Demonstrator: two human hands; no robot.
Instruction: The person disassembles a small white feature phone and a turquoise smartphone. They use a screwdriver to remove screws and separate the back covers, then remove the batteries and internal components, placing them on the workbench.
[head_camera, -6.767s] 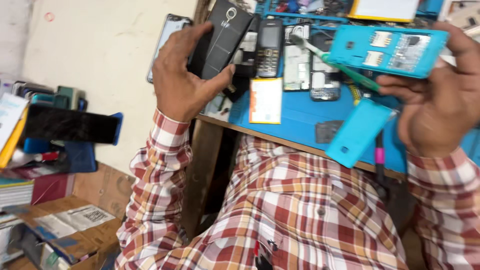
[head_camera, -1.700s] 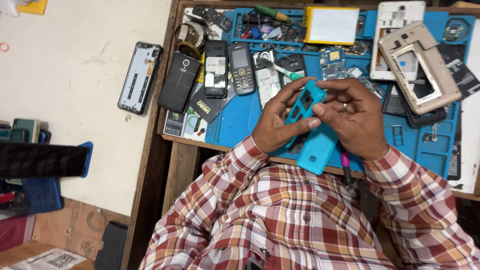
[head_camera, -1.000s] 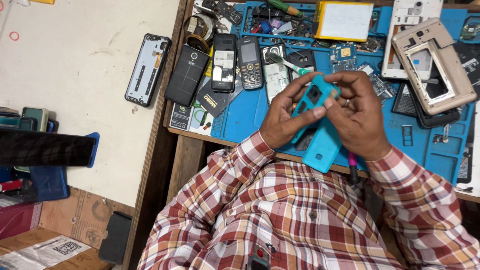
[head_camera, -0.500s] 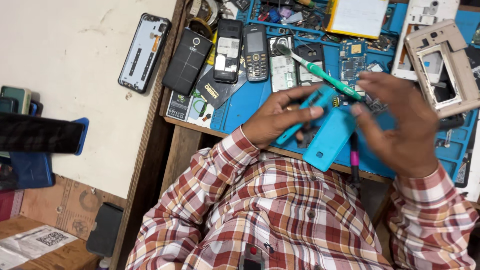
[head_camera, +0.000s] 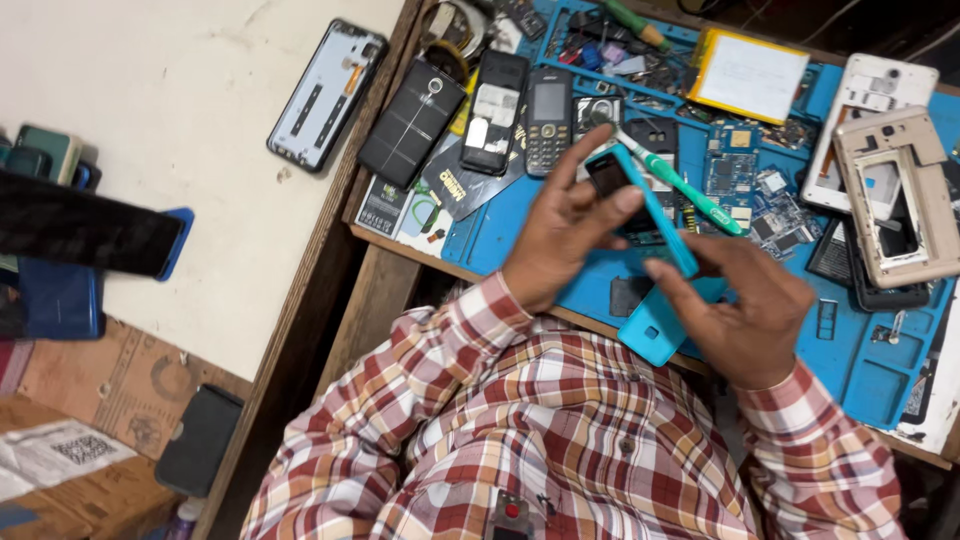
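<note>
Workbench (head_camera: 330, 260) of worn wood fills the right side of the scene, seen from above, and a blue repair mat (head_camera: 860, 370) covers most of its top. Nearer the viewer, a red, white and tan checked shirt (head_camera: 560, 430) covers the person's chest and both arms. On the far right of the mat lies a beige phone frame (head_camera: 905, 200) with its middle cut out, and beside it, farther away, a flat yellow-edged battery pack (head_camera: 750, 75). Towards the left edge of the bench several dark phones lie side by side, among them a black handset back (head_camera: 412, 122) and a small keypad phone (head_camera: 548, 120); off the bench to the left, a phone chassis (head_camera: 325, 92) rests on a pale surface. Above the middle of the mat the left hand (head_camera: 560, 235) and the right hand (head_camera: 745, 315) meet around a slim bright blue phone body (head_camera: 655, 210), tilted on edge. The left thumb and fingers pinch its far end, while the right hand's fingertips press against its near end. A matching blue back cover (head_camera: 655, 330) lies on the mat just beneath the right hand. A green-handled screwdriver (head_camera: 690, 190) rests just beyond the hands.
</note>
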